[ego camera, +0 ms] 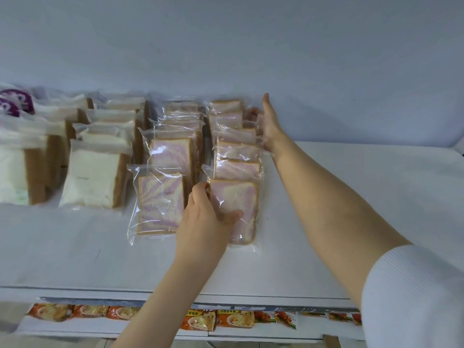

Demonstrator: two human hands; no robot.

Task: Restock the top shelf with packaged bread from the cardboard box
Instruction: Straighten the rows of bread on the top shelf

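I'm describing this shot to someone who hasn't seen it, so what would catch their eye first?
Two bare arms reach over a white top shelf. The left hand grips the front pack of pink swirl bread in the rightmost row, while the right hand is pressed flat against that row's far end. To the left stand rows of purple swirl bread and plain white bread.

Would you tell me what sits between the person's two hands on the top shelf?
In the head view, a row of swirl bread packs runs from the left hand back to the right hand.

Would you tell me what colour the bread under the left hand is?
The bread under the left hand is pink-and-cream marbled, seen in the head view.
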